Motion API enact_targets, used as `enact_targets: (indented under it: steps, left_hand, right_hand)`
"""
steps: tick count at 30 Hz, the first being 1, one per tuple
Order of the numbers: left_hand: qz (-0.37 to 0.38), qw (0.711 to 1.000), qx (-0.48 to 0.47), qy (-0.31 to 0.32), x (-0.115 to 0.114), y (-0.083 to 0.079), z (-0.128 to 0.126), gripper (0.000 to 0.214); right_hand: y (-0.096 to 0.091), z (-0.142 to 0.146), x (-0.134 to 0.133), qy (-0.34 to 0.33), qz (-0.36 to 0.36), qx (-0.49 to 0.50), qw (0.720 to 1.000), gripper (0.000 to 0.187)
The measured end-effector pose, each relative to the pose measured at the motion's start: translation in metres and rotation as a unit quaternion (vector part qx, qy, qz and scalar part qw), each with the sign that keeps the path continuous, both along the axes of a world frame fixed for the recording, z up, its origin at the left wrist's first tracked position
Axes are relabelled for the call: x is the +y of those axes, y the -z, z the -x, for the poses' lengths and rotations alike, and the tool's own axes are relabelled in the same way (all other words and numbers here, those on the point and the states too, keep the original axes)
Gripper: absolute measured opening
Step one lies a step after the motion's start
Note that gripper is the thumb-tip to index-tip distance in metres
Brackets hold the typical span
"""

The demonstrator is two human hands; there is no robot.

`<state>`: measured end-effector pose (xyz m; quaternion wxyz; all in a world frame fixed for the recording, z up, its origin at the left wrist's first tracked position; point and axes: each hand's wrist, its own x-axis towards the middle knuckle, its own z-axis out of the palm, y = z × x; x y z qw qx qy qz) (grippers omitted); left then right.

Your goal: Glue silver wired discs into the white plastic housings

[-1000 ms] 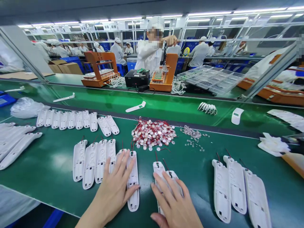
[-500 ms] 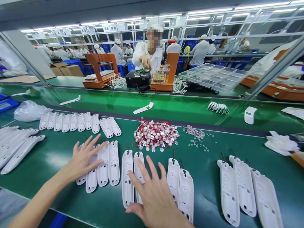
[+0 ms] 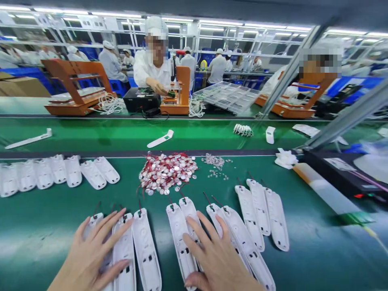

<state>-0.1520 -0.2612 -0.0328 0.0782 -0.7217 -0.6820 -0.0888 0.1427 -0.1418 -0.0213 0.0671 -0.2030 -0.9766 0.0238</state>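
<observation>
My left hand [image 3: 95, 252] lies with fingers spread over a few white plastic shell halves [image 3: 124, 262], partly hiding them. Just right of it another shell half [image 3: 147, 250] lies uncovered. My right hand [image 3: 216, 254] is also open, fingers spread across a white shell half [image 3: 189, 210] and the ones beside it. The shells are long, hollow and face up, with short red wires at their far ends. Beyond them sits a heap of small round metal discs with red wires [image 3: 166, 171]. Next to it is a scatter of tiny clear pieces [image 3: 214, 161].
Three more shells [image 3: 260, 214] lie to the right. A row of shells [image 3: 42, 173] is at back left. A green conveyor belt [image 3: 121, 135] carries white parts. Across it, a co-worker [image 3: 154, 64] reaches into an orange fixture [image 3: 178, 97]. A black box [image 3: 348, 173] stands at right.
The view has turned to the right. Both hands have slid rightward relative to the disc heap, and the shells under them have shifted right too, closer to the three at right.
</observation>
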Motion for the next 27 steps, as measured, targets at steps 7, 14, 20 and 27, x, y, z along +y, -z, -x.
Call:
enact_targets:
  steps: [7, 14, 20, 27]
  left_hand:
    - [-0.075, 0.996, 0.01, 0.052, 0.033, 0.011, -0.074, 0.054]
    - [-0.091, 0.995, -0.016, -0.023, 0.072, 0.012, -0.162, 0.047]
    - [-0.122, 0.986, 0.031, 0.108, 0.092, 0.006, -0.183, 0.071]
    - [-0.163, 0.896, 0.088, 0.404, 0.133, -0.018, -0.21, 0.037]
  right_hand:
    - [-0.002, -0.063, 0.025, 0.047, -0.053, 0.023, 0.997, 0.046]
    - [-0.003, -0.111, 0.042, 0.104, -0.056, 0.118, 0.986, 0.041]
    - [0.002, -0.168, 0.001, 0.431, -0.074, 0.176, 0.882, 0.044]
    - [0.02, -0.177, 0.011, 0.449, -0.176, 0.085, 0.872, 0.064]
